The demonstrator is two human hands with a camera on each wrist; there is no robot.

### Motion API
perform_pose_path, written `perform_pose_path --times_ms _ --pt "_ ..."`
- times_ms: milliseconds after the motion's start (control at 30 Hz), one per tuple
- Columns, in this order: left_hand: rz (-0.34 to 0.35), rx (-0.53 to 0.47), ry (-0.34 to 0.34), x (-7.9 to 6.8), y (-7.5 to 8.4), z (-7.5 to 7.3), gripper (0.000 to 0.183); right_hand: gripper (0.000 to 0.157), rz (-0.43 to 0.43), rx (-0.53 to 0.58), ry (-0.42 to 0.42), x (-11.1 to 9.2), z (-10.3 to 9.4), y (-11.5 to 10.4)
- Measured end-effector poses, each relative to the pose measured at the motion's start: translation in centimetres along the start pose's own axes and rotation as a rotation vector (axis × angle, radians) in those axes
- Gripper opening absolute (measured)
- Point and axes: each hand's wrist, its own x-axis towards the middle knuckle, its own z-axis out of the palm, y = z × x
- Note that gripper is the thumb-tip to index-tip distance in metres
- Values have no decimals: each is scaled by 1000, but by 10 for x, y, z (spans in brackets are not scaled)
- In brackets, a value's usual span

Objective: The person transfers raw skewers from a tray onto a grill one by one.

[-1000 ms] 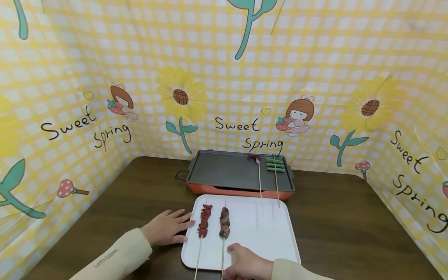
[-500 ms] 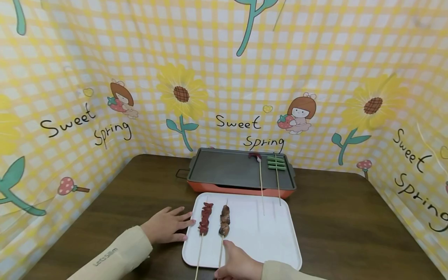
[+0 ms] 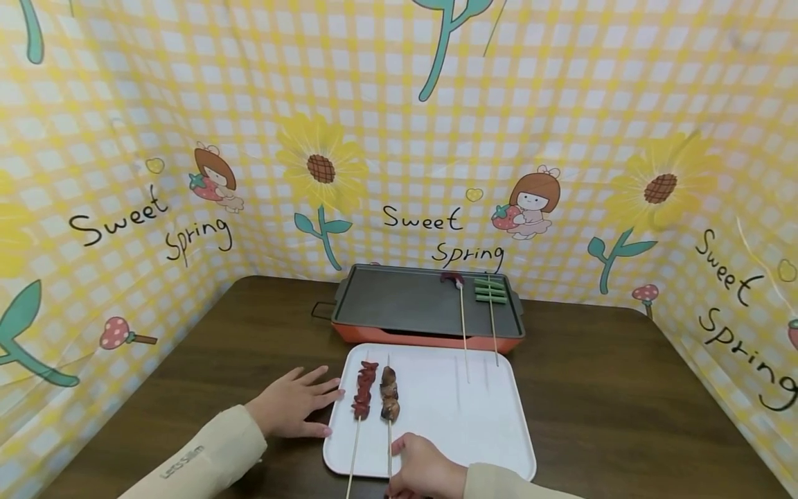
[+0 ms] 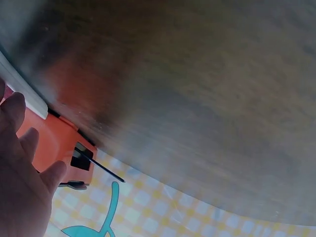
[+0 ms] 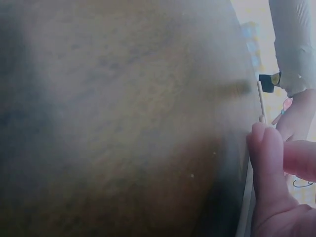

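On the white tray [image 3: 461, 416], a skewer of brown, mushroom-like pieces [image 3: 389, 403] lies to the right of a skewer of red meat-like pieces [image 3: 364, 391]. My right hand [image 3: 430, 468] pinches the brown skewer's bare stick near the tray's front edge; in the right wrist view a stick end [image 5: 261, 98] shows beyond the fingers [image 5: 269, 153]. My left hand [image 3: 293, 405] lies with spread fingers on the table, its fingertips at the tray's left rim. The left wrist view shows part of that hand [image 4: 22, 163] beside the tray.
Behind the tray stands an orange griddle with a dark plate [image 3: 399, 298] and a wire handle at its left. A skewer with a dark red piece [image 3: 451, 281] and a green vegetable skewer [image 3: 490, 291] lie on it, sticks reaching over the tray. Patterned cloth surrounds the wooden table [image 3: 598, 388].
My right hand has moved the brown skewer left, closer to and more in line with the red one. The left hand has stayed at the tray's left rim.
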Motion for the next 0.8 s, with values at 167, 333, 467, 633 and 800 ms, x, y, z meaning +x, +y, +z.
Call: perform_pose_path --times_ms 167,333,467,633,800 --pt "3 -19 19 0 -1 2 71 34 7 -4 6 -1 -2 0" --pt "16 -18 36 -1 -1 2 69 36 -7 -28 10 -2 -5 -1" --pt "20 -16 38 -2 0 0 67 38 -15 -19 21 -5 -9 -1" --pt "31 -23 42 -4 0 1 67 41 -20 -54 9 -9 -20 -2" --pt "53 9 65 -4 -1 2 67 40 -11 -83 -32 -12 -38 -6"
